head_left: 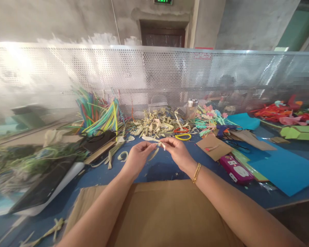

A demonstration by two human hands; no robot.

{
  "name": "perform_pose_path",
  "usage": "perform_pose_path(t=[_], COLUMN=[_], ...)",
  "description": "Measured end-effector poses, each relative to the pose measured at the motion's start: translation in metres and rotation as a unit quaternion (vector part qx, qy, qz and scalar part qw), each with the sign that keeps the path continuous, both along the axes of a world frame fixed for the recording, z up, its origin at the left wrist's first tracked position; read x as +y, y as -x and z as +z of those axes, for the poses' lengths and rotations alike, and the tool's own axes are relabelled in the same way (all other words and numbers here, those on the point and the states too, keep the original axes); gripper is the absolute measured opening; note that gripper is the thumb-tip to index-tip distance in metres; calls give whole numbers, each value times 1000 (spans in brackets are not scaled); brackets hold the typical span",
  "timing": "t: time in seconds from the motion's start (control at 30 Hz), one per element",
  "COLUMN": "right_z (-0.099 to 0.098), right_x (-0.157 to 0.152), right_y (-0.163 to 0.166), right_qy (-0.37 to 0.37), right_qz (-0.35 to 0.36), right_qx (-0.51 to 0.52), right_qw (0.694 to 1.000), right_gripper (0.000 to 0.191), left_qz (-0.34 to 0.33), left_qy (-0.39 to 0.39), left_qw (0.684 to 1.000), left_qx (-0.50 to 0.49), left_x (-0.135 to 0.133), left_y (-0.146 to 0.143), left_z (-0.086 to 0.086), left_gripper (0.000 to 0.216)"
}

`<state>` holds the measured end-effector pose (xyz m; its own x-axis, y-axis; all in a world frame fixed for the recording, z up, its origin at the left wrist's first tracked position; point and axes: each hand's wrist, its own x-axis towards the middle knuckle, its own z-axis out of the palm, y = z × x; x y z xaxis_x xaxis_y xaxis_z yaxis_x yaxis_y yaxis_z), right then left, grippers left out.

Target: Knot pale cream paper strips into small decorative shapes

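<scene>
My left hand (139, 155) and my right hand (177, 150) meet above the blue table (159, 168), both pinched on a pale, thin leaf strip (154, 140) stretched between the fingertips. A short end of the strip hangs down between the hands. A gold bracelet (196, 172) circles my right wrist. Just beyond the hands lies a heap of pale folded leaf pieces (154, 125).
A brown cardboard sheet (154, 212) lies under my forearms. Coloured straws (100, 111) stand at the back left, a tablet (46, 187) at the left, a pink case (235, 168) and blue paper (280, 168) at the right. A perforated metal screen (154, 75) closes the far edge.
</scene>
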<state>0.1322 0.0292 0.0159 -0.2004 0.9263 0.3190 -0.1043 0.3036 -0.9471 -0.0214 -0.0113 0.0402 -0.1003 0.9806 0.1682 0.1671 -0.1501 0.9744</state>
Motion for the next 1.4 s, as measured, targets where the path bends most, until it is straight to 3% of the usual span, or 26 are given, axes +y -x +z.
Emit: perform_pose_path(t=[0.73,1.03,1.27,1.4], right_z=[2,2,2,2], right_x=[-3,-2,-2,-3], right_y=[-2,-2,-3,-3], right_qy=[6,4,-4,-19], right_qz=[-42,-57,-56,-53], right_qx=[-63,-62,-65,-66], right_qw=[997,996,996,996], right_gripper=[21,21,21,20], left_qz=[0,-19,-23,-25], left_qy=[-49,-43,-54,-48], left_qw=[999,997,998,998], left_qx=[-19,-67,23,7], left_x=[9,4,6,5], left_y=[3,-1,3,2], left_z=[-8,-2,-7,-7], left_gripper=[23,28,23,22])
